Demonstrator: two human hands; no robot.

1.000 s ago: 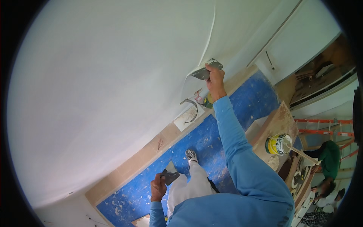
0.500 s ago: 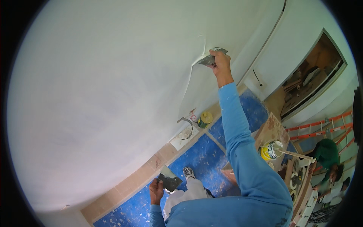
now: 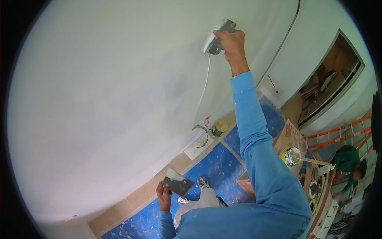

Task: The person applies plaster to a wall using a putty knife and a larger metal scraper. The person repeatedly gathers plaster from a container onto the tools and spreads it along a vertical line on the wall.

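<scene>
My right hand point(image 3: 235, 49) grips a wide steel putty knife point(image 3: 220, 38) pressed on the white wall point(image 3: 103, 91), high up, with white filler along its edge and a thin raised line of filler running down the wall below it. Low down at the lower middle, my left hand point(image 3: 163, 196) holds a second broad blade point(image 3: 178, 184) with a dab of white filler on it, in front of my body. At the foot of the wall stand a small yellow-green can point(image 3: 220, 129) and a white board point(image 3: 195, 148) with a cable lying over it.
Blue spattered sheeting point(image 3: 215, 167) covers the floor along a tan border. At right are a wooden platform with a paint bucket point(image 3: 290, 157) and stick, an orange ladder point(image 3: 330, 141), a co-worker in green point(image 3: 345, 161) bending down, and a framed opening point(image 3: 324, 79).
My right hand and its knife have moved up the wall, the blade tilting more steeply; the filler line now trails below it. My left hand has risen slightly with its blade.
</scene>
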